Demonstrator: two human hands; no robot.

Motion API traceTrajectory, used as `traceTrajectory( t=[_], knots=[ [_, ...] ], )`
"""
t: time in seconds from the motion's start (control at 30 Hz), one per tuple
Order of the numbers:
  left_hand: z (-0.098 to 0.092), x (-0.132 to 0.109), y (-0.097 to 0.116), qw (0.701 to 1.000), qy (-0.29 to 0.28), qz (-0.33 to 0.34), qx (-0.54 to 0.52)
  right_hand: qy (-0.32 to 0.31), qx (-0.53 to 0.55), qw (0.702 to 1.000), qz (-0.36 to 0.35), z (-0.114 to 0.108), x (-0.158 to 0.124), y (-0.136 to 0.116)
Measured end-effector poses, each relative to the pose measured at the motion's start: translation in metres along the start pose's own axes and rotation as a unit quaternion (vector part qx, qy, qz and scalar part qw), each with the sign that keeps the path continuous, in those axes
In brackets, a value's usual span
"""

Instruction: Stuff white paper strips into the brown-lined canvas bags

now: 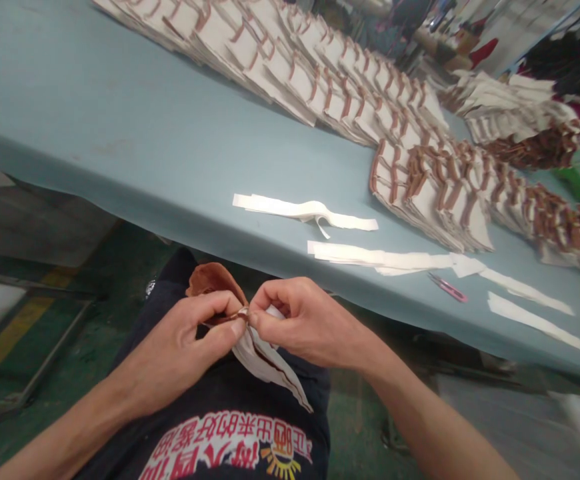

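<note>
Over my lap I hold a brown and off-white fabric piece with both hands. My left hand is closed, pinching a folded edge of it between thumb and forefinger. Its brown part sticks up behind the left fingers, and the pale part with a dark edge hangs down below. My right hand is pinched at the same spot, its fingertips touching the fabric close to the left thumb. A bit of white shows behind the right fingers. Exactly what lies between the fingertips is hidden.
Across the blue-covered table lie long rows of overlapping pale fabric pieces with brown edges. Nearer the front edge are white strips, more white strips and small pink thread snips. A fabric pile stands at the far right.
</note>
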State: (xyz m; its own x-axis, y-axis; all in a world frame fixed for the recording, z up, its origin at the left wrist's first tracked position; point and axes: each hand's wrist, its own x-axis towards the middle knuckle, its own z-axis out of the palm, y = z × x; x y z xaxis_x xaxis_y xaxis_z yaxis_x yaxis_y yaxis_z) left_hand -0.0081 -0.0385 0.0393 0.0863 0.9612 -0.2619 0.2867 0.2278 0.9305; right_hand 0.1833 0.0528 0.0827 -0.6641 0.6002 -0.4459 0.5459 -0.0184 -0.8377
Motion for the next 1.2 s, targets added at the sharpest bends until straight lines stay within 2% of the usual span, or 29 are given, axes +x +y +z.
traceTrajectory(
  t=[0.23, 0.43, 0.63, 0.83, 0.93, 1.07, 1.2],
  knots=[
    [0.005, -0.002, -0.012, 0.999, 0.026, 0.036, 0.019, -0.004, -0.01, 1.0, -0.005, 0.003, 0.002, -0.002],
    [0.007, -0.004, -0.014, 0.998, 0.006, -0.009, -0.055, -0.037, 0.047, 0.998, 0.034, 0.002, 0.009, 0.0],
    [-0.001, -0.005, -0.015, 0.999, 0.0, -0.011, -0.048, -0.072, 0.079, 0.993, 0.044, 0.002, 0.016, -0.005],
    [-0.008, -0.008, -0.012, 0.999, -0.003, 0.01, -0.043, -0.05, 0.046, 0.997, 0.044, 0.001, 0.012, -0.014],
    [-0.01, -0.008, -0.01, 1.0, -0.004, 0.007, -0.02, -0.018, 0.026, 0.999, 0.026, 0.004, 0.008, -0.017],
    [-0.008, -0.009, -0.009, 0.999, 0.02, 0.017, 0.033, 0.034, 0.0, 0.999, 0.014, 0.01, 0.005, -0.018],
    [-0.004, -0.011, -0.012, 0.998, 0.026, 0.013, 0.058, 0.039, -0.012, 0.999, 0.012, 0.014, 0.003, -0.016]
  ],
)
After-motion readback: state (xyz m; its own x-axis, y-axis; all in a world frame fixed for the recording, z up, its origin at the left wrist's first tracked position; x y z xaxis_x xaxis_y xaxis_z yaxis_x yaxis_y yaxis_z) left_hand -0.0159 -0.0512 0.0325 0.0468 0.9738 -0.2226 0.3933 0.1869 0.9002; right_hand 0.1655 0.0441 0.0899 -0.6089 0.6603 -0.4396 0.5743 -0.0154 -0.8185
